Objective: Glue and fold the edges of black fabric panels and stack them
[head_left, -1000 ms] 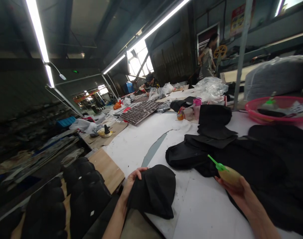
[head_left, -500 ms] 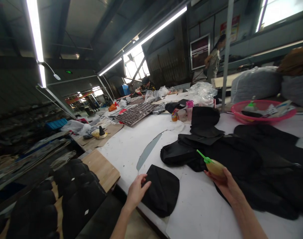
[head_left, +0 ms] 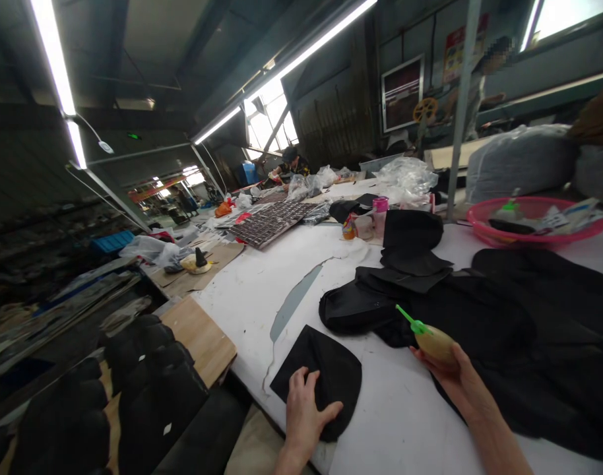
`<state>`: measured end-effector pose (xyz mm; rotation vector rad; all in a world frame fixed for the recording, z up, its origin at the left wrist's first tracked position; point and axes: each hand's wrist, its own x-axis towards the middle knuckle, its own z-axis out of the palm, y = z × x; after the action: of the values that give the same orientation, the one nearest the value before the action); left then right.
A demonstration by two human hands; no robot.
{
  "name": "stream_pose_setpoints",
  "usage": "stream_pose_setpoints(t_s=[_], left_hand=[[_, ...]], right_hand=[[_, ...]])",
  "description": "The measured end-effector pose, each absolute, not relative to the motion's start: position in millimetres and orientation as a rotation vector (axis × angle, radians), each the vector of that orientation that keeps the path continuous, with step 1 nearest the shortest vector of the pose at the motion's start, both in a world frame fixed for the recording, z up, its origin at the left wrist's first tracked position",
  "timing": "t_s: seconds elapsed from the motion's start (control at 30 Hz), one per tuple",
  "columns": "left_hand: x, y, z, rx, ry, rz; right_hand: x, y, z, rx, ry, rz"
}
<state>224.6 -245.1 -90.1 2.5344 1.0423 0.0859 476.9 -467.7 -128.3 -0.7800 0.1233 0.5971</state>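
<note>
My left hand [head_left: 306, 412] rests on a black fabric piece [head_left: 338, 376] with a rounded edge, near the front edge of the white table [head_left: 380, 409]. Its fingers are spread, thumb apart. In my right hand [head_left: 452, 369] is a squeeze bottle [head_left: 435, 344] with a yellowish body and a green nozzle [head_left: 406, 316] that points up and to the left. The fingers wrap round the bottle from below. Just behind it, more black fabric pieces [head_left: 479, 310] lie in an overlapping heap across the right of the table.
A pink basin [head_left: 539, 241] with another bottle and packets stands at the back right, beside a metal post [head_left: 460, 119]. Cups [head_left: 379, 214] and a dark gridded tray [head_left: 272, 224] lie farther back. Black padded pieces [head_left: 153, 389] sit on boards at left. Two people work in the background.
My left hand has moved right, from the left edge of the black piece onto its surface, and its fingers have spread. My right hand still holds the bottle, slightly lower in view.
</note>
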Motion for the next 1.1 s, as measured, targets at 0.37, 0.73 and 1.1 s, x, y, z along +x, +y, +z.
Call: stream_pose_setpoints(t_s=[0.37, 0.73, 1.1], left_hand=[[219, -251, -102, 2.572, 0.909, 0.154], [203, -229, -117, 2.561, 0.771, 0.253], [176, -192, -75, 2.192, 0.598, 0.201]], right_hand=[[475, -473, -127, -0.801, 0.2, 0.621], [468, -469, -108, -0.778, 0.213, 0.597], [468, -468, -113, -0.796, 0.144, 0.574]])
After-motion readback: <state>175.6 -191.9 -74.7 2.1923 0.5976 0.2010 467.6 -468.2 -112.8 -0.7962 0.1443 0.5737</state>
